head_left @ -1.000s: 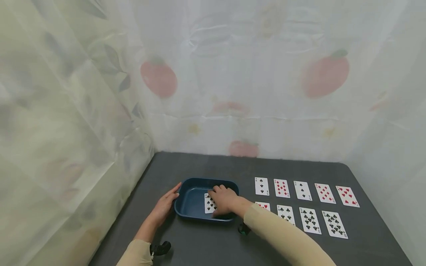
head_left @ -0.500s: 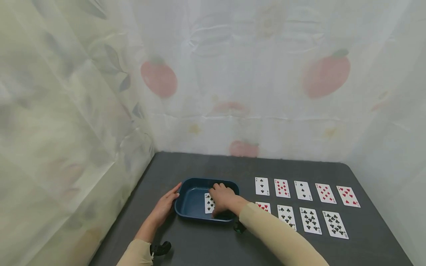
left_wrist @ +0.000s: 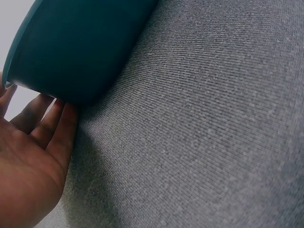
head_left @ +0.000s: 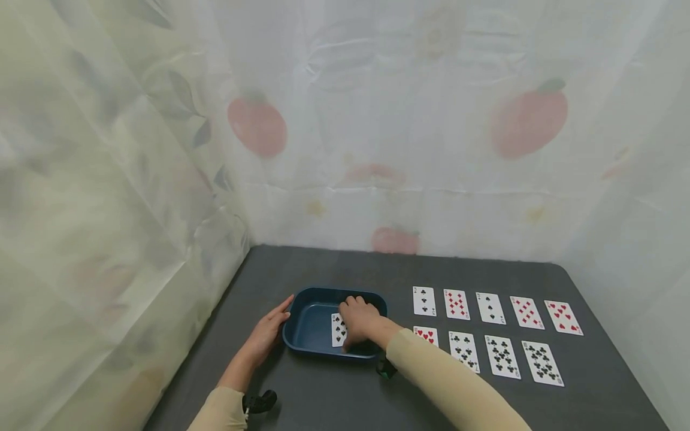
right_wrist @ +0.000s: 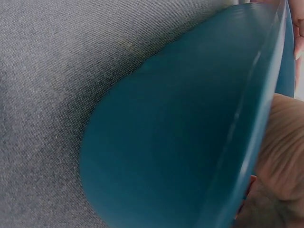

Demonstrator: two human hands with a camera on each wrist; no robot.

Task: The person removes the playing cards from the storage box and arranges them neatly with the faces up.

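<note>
A dark blue rectangular tray (head_left: 307, 342) lies on the table, with a black-suited playing card (head_left: 338, 329) face up inside it. My left hand (head_left: 268, 335) rests against the tray's left side; in the left wrist view its fingers (left_wrist: 59, 126) reach fairly straight to the outer wall. Inside the tray's right half, my right hand (head_left: 362, 323) is bent over the card, fingers at the far side and thumb at the near side, covering its right part. The right wrist view shows mostly the tray's outer wall (right_wrist: 166, 142), with a small red edge by the palm.
Right of the tray, several face-up playing cards lie in two rows, among them a three of clubs (head_left: 424, 301) and a heart card (head_left: 563, 317). My right sleeve (head_left: 453, 380) passes close to the near row. Printed curtains (head_left: 431, 149) surround the dark table (head_left: 323, 395).
My right hand and forearm have shifted slightly to the left, staying bent over the card in the tray. The left hand, tray and laid-out cards stay where they were.
</note>
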